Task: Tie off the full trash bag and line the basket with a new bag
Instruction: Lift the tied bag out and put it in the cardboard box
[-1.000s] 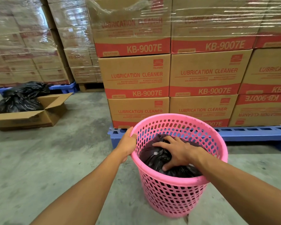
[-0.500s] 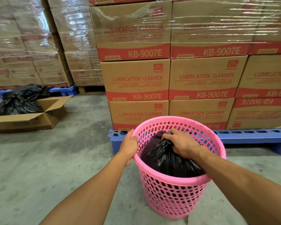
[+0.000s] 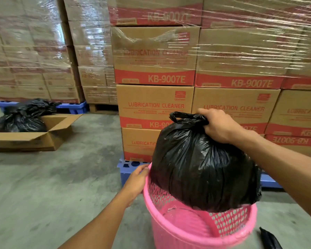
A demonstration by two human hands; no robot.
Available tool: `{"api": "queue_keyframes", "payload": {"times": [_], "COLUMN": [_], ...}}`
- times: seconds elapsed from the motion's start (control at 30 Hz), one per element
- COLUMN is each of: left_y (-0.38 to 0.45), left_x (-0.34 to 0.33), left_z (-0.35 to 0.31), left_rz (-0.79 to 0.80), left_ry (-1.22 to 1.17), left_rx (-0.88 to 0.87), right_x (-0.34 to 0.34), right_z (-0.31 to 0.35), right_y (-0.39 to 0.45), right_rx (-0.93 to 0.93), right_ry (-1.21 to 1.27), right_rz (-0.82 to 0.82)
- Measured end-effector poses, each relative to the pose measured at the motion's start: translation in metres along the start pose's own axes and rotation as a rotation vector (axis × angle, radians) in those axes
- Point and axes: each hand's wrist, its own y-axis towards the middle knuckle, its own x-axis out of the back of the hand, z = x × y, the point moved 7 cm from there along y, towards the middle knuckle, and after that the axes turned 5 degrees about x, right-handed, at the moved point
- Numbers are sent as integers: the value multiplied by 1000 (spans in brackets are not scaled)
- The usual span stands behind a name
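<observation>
Two hands are engaged. I see the right hand (image 3: pixel 220 126) clenched around the knotted neck of the trash bag (image 3: pixel 201 169), a glossy, crinkled black film bulging round above the basket (image 3: pixel 196 229). The left hand (image 3: pixel 136 182) presses on the pink perforated plastic rim; its fingertips are hidden behind the bag. The bag's underside sits just over the opening and blocks the far rim. Wrapped cartons (image 3: pixel 154 56) stand behind; a box (image 3: pixel 34 135) holds other black bags at left.
</observation>
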Motion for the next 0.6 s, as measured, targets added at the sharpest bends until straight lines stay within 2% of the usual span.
{"api": "queue_keyframes", "payload": {"times": [0.13,0.2,0.3,0.43,0.6], "left_y": [8,2,-21,-63,-133], "left_x": [45,75,130,212,321], "left_z": [-42,-82,-143,-242,-385], "left_rz": [-116,-167,-208,-260,-419], "left_ry": [108,218,385,594,932], "left_rx": [-7,-33,15,50,-8], "right_x": [36,56,94,157,244], "right_z": [16,26,50,106,197], "right_y": [41,63,100,158,232], "right_rx": [-5,-32,-49,-50,-14], "right_ry": [-17,-14,28,80,165], "right_rz": [45,85,116,141,171]}}
